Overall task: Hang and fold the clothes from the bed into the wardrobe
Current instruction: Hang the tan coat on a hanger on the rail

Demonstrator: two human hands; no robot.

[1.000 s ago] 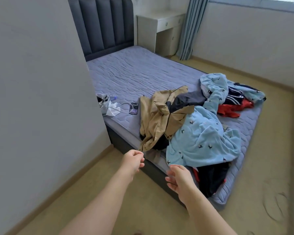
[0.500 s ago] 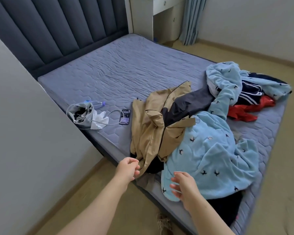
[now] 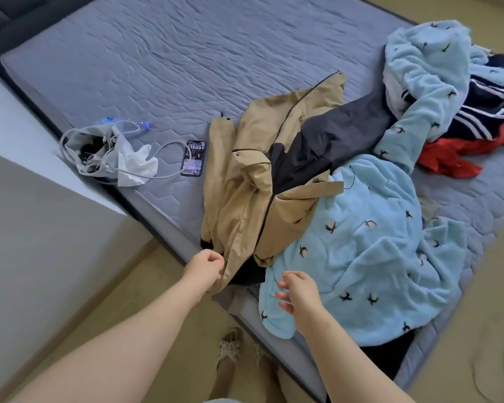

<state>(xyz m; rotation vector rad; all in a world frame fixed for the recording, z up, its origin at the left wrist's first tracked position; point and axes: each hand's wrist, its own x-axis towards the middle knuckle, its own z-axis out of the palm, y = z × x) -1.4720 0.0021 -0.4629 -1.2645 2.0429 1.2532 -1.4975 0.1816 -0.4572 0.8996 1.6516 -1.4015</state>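
A heap of clothes lies on the grey-blue mattress (image 3: 163,68). A tan jacket (image 3: 245,199) with dark lining is at the near edge, its hem hanging over the side. Next to it spreads a light-blue fleece garment with small bird prints (image 3: 370,257). A second blue fleece piece (image 3: 422,71), a navy striped garment (image 3: 486,112) and a red one (image 3: 451,158) lie further right. My left hand (image 3: 205,266) pinches the jacket's hanging hem with curled fingers. My right hand (image 3: 298,290) hovers with loose fingers over the near corner of the blue fleece.
A phone (image 3: 193,157) with a lit screen lies left of the jacket, its white cable running to a grey pouch with tissue (image 3: 105,154). A pale wall or cabinet corner (image 3: 41,242) stands close on the left. My sandalled feet (image 3: 230,350) are on the beige floor by the bed.
I have stepped closer to the bed and the view has tilted down. Both hands have reached forward; my left hand has arrived at the jacket's hem and my right is over the blue fleece.
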